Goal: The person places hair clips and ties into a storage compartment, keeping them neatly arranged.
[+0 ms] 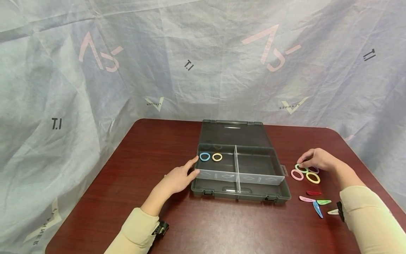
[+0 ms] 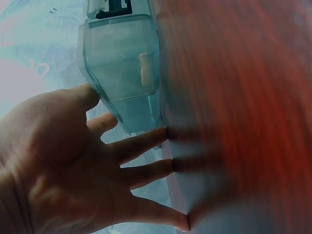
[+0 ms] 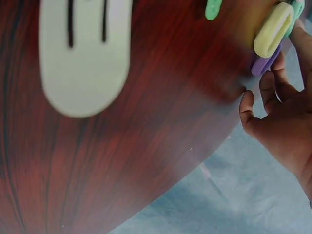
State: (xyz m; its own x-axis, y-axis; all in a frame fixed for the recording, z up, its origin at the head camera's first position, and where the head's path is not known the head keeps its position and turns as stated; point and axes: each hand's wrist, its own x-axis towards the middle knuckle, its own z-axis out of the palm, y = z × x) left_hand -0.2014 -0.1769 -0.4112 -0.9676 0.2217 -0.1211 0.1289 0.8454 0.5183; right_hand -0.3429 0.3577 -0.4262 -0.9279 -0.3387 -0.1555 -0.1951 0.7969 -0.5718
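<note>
My left hand rests with spread fingers against the left side of a grey translucent box; its thumb and index finger touch the rim. Inside the upper left compartment lie a blue ring and a pale yellow ring. Right of the box, my right hand pinches a mint green ring between thumb and index finger. Around it are a pink ring, a yellow ring and a purple ring, partly covered.
The box lid lies open behind the box. Several hair clips are near the right forearm: red, pink, green, blue and cream. A printed cloth hangs behind the table.
</note>
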